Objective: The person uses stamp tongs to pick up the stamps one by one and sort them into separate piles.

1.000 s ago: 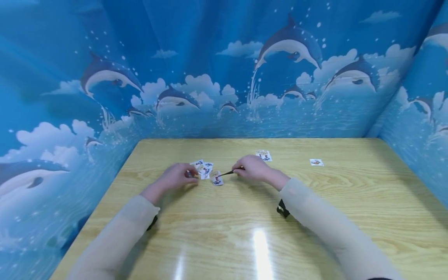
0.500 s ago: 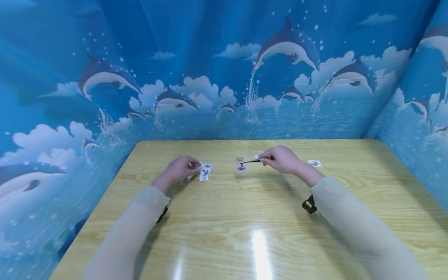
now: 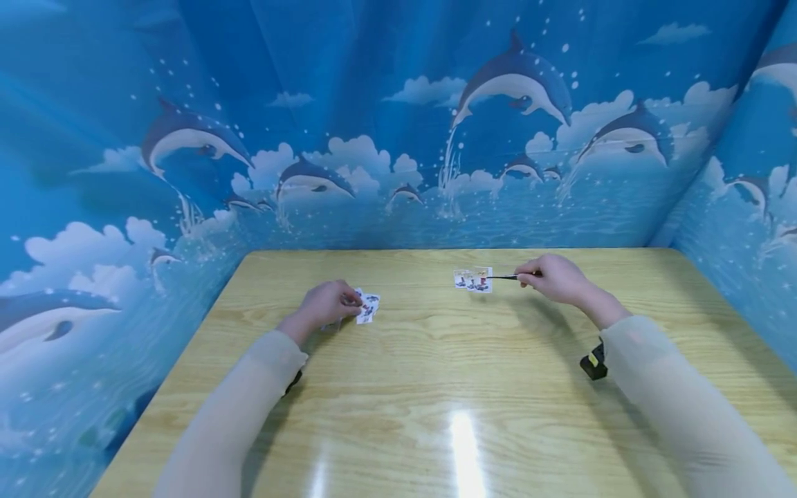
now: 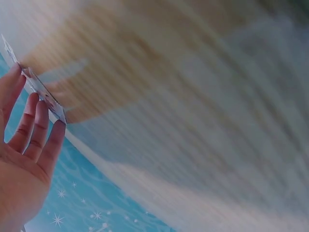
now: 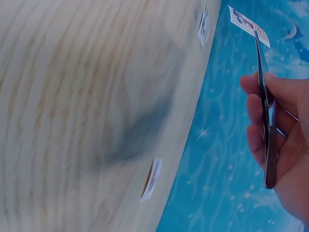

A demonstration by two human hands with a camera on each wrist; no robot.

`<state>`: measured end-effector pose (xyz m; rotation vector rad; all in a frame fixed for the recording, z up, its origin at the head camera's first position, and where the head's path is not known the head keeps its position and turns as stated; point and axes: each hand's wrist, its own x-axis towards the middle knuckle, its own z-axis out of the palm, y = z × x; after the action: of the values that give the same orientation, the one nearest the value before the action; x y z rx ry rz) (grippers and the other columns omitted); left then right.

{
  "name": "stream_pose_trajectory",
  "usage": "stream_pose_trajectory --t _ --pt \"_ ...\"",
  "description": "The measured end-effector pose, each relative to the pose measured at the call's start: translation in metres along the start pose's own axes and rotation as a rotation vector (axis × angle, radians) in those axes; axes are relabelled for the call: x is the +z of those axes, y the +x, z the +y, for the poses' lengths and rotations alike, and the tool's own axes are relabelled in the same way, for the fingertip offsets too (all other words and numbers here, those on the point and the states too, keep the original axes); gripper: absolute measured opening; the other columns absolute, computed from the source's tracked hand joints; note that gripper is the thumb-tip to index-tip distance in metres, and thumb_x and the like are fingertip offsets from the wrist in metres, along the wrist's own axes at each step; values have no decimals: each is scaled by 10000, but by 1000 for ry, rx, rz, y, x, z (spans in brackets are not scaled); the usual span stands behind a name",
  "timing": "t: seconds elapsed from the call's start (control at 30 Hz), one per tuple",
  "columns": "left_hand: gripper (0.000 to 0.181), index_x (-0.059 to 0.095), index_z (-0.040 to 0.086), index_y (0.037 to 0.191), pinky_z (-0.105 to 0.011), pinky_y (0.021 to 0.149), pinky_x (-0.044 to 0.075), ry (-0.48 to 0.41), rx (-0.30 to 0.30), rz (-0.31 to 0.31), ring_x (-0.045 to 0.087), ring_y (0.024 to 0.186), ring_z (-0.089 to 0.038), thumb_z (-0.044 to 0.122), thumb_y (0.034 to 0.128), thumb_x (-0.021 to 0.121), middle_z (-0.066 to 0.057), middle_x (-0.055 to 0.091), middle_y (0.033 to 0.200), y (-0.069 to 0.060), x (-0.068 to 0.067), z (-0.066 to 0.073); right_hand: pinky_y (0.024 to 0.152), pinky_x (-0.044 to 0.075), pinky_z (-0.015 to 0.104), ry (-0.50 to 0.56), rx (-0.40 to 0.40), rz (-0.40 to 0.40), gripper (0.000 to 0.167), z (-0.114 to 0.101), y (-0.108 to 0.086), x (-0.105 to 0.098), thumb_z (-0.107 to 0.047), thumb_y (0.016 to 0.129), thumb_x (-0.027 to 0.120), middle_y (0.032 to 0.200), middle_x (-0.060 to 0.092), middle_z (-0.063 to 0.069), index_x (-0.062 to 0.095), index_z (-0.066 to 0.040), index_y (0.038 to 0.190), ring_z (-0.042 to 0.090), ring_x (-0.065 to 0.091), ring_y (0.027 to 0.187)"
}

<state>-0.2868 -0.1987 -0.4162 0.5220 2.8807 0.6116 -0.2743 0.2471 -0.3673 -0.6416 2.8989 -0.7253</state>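
Note:
My right hand (image 3: 556, 279) pinches dark metal tweezers (image 5: 266, 130) between thumb and fingers. Their tips hold a small white picture card (image 5: 247, 25), lifted off the table in the right wrist view. From the head it overlaps another card (image 3: 460, 279) near the table's back edge. On the left, a loose cluster of similar cards (image 3: 369, 308) lies partly hidden under my left hand (image 3: 326, 304). In the left wrist view, that hand's fairly straight fingertips touch the edges of the cards (image 4: 46, 94).
The wood-grain table (image 3: 398, 373) ends against a blue dolphin-print curtain (image 3: 373, 104). One more card (image 5: 152, 180) lies on the table in the right wrist view; from the head, my right hand hides it. Light glares off the table's front (image 3: 463, 449).
My right hand has moved right and back, carrying the card in the tweezers from beside the left cluster to the card at the back. My left hand has shifted slightly right over the cluster.

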Motion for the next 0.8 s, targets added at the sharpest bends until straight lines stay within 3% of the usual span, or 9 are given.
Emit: stream_pose_trajectory --t 0.23,0.43,0.6,0.8 --pt "133 753 205 990 -393 821 478 -36 -20 -10 584 895 -156 264 870 748 48 623 966 -3 0 -2 631 495 379 -24 19 -26 285 15 5 2 -74 987 541 929 717 122 629 89 1203 290 667 830" --pt "121 758 207 984 -371 783 458 -43 -1 -17 560 857 -153 253 873 745 46 607 946 -3 -2 -1 770 514 469 -59 36 -38 281 19 14 12 -103 979 570 934 721 119 647 76 1181 273 673 843" --pt "121 760 212 987 -366 779 457 -39 19 -18 559 858 -152 249 873 745 46 611 958 -1 -2 -1 841 482 532 -133 10 -10 253 21 20 17 -93 969 580 1017 701 192 675 62 1144 352 654 934" --pt "114 759 222 986 -364 774 456 -47 -19 -26 552 860 -150 255 879 740 45 601 957 0 -1 -1 870 463 552 -178 -11 4 237 23 25 20 -93 968 580 1082 678 219 692 41 1127 403 619 1016"
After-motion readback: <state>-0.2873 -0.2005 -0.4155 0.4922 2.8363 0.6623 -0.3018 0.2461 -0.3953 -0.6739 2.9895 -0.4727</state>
